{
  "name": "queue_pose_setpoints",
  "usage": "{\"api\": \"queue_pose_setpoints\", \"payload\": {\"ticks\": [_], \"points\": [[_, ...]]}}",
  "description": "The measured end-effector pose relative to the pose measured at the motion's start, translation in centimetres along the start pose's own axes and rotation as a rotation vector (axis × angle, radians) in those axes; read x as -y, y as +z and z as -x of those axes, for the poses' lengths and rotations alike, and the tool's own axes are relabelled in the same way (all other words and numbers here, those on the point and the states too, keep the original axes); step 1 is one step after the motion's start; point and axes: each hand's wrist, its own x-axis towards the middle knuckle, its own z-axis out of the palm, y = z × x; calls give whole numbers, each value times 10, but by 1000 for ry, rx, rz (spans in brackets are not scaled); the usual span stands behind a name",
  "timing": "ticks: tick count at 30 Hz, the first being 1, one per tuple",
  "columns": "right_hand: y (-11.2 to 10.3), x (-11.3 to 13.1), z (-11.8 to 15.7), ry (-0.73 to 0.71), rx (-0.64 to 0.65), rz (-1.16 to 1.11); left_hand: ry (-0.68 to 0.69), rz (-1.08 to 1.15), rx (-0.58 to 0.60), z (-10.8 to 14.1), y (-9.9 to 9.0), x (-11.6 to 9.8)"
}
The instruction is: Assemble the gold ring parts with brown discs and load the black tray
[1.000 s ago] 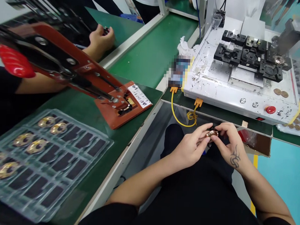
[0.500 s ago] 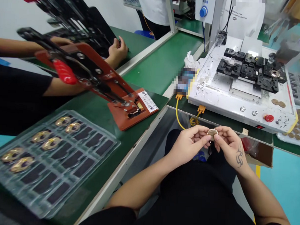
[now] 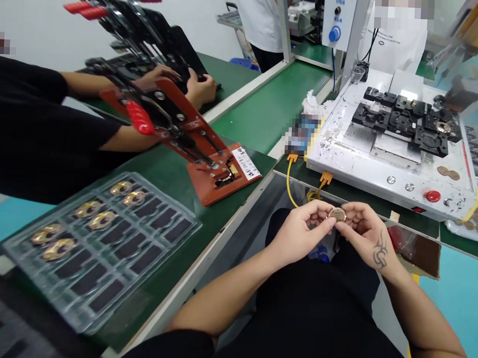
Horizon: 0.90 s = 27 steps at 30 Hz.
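1. Gold-rimmed and round, the small disc (image 3: 337, 215) is held up before my torso, its flat face toward me, near the front edge of the right-hand tabletop (image 3: 411, 217).
2. My left hand (image 3: 300, 232) pinches one side of it between thumb and curled fingers; my right hand (image 3: 365, 234) grips the other side likewise.
3. On the left-hand tabletop (image 3: 154, 296), a clear tray (image 3: 190, 227) carries six gold pieces (image 3: 102, 220), in pairs.
4. The red-brown clamp (image 3: 209, 191) stands at that tabletop's far right corner.
5. Beyond my hands, two brown discs (image 3: 448, 172) lie near the front right corner of the white machine (image 3: 343, 157).
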Motion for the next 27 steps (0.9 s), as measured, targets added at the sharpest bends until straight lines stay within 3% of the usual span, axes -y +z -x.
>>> {"api": "queue_pose_setpoints", "payload": {"ticks": [5,8,11,15,18,20,22,24,27], "points": [[-16,12,-20,-461,239,415,23,-106,-29,2,-6,-8],[-15,19,-34,-602,256,480,91,-203,-10,7,-15,-23],[-6,21,-51,-691,220,472,300,-432,-83,10,-42,-55],[9,22,-69,-675,148,409,733,-744,-458,4,-112,-106],[17,23,-74,-656,156,342,958,-994,-505,-8,-167,-125],[19,23,-75,-636,160,311,997,-1135,-421,-15,-190,-128],[22,23,-78,-606,153,292,995,-1166,-401,-22,-199,-132],[27,25,-86,-587,163,274,973,-1060,-499,-30,-203,-146],[43,31,-108,-580,194,249,859,-774,-658,-49,-219,-183]]}}
